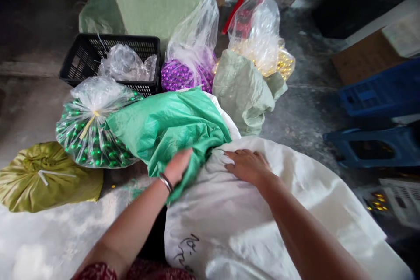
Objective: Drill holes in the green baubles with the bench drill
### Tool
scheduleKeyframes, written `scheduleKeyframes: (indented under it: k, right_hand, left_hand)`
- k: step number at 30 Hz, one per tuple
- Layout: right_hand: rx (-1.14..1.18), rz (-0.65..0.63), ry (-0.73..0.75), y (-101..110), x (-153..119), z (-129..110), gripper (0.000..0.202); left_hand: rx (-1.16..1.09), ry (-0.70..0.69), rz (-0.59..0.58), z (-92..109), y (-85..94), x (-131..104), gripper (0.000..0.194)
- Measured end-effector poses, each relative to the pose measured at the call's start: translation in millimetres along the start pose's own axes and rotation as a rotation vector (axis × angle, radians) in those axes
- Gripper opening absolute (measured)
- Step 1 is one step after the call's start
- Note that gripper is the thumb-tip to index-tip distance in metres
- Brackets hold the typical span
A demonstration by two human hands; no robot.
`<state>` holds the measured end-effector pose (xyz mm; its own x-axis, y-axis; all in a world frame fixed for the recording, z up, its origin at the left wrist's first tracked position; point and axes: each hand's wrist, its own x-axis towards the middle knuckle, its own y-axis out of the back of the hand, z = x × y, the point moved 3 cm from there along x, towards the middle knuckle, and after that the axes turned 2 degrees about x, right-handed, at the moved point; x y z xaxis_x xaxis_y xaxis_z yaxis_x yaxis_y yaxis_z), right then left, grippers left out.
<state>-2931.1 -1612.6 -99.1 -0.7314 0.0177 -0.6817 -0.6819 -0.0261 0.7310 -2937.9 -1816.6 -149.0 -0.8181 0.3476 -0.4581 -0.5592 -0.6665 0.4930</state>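
Note:
My left hand, with a bangle at the wrist, is closed on a fold of the green woven sack; motion blurs it and most of its fingers are hidden. My right hand lies with fingers spread on the upper part of a large white sack in front of me. Black handwriting marks the white sack near its lower left. The green sack lies crumpled against the white one, partly over it. Left of it is a tied clear bag of shiny green beads.
An olive tied sack sits far left. Behind are a black crate holding clear plastic, a bag of purple beads, a bag of gold beads and a grey-green sack. Blue stools stand at right.

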Motion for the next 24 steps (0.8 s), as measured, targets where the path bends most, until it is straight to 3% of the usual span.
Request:
scheduleKeyframes:
  k: [2, 4, 7, 10, 13, 16, 19, 21, 24]
  right_hand:
    - [0.010, -0.002, -0.005, -11.9, -17.3, 9.8, 0.044]
    - [0.026, 0.019, 0.003, -22.4, -31.0, 10.9, 0.042]
    - [0.047, 0.056, 0.019, -32.7, -42.7, 4.7, 0.040]
    - [0.053, 0.060, 0.067, -39.1, -51.8, 0.1, 0.033]
    - [0.052, 0.059, 0.109, -46.7, -63.8, 2.0, 0.030]
    - [0.080, 0.095, 0.101, -56.3, -74.2, 6.1, 0.028]
    - [0.125, 0.131, 0.087, -66.9, -81.8, 7.1, 0.028]
    - [0.158, 0.144, 0.084, -75.8, -87.5, 7.5, 0.028]
    - [0.251, 0.173, 0.098, -94.1, -99.1, 11.6, 0.026]
  left_hand:
    - [-0.050, 0.050, 0.058, -0.1, 31.3, 21.1, 0.046]
    - [-0.089, 0.082, 0.064, 3.4, 45.9, 34.6, 0.042]
    - [-0.175, 0.144, 0.100, 8.6, 47.5, 38.4, 0.037]
    - [-0.220, 0.179, 0.221, 11.4, 48.6, 33.6, 0.039]
    - [-0.002, 0.110, 0.353, 19.8, 52.7, 27.2, 0.043]
    - [0.446, -0.244, 0.290, 37.7, 32.4, 19.5, 0.044]
    - [0.724, -0.638, 0.015, 40.2, -16.3, 17.5, 0.044]
    - [0.831, -0.681, -0.155, 26.0, -44.5, 30.2, 0.040]
    - [0.863, -0.469, -0.171, -1.4, -56.5, 70.1, 0.034]
